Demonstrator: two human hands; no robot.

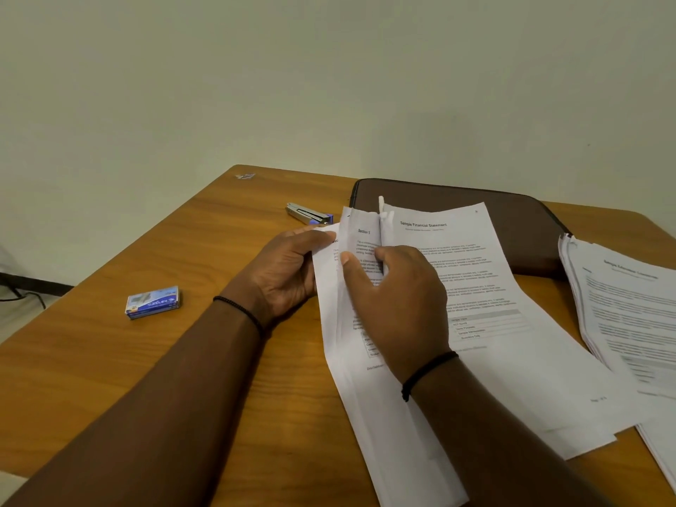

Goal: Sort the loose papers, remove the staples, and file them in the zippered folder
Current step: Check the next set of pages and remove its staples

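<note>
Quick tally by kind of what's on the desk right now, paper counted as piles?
Paper piles: 2 (held pile, side pile)
Zippered folder: 1
Stapler: 1
Staple box: 1
Small scrap, unidentifiable: 1
Total: 6

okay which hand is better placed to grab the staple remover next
Left, probably. The staple remover lies just beyond the left hand; the right hand sits farther away, on the papers.
</note>
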